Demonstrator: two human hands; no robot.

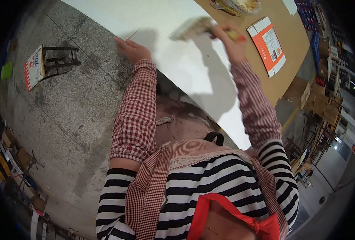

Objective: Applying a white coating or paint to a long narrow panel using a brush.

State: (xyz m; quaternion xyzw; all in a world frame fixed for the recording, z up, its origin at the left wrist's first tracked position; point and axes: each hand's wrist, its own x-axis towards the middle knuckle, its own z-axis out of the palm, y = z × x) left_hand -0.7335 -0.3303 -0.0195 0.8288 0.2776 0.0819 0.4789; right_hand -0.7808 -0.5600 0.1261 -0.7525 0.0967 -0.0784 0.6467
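Note:
A large white sheet (165,16) lies on a brown board and slants across the upper middle. My left hand (133,51) rests at its left edge, fingers stretched out. In my right hand (230,40) is a wide flat brush (193,27), its bristle end pointing left over the sheet. Motion smears the brush, so I cannot tell whether the bristles touch the surface. The tip of the handle past my hand looks red. A shadow of the arm falls on the white sheet.
An orange and white flattened carton (267,46) lies on the brown board (293,44) at right. Beyond my right hand stands a round tub (241,6) with pale contents. A low stool (51,64) stands on the grey floor at left. Shelves and cardboard (327,100) line the right.

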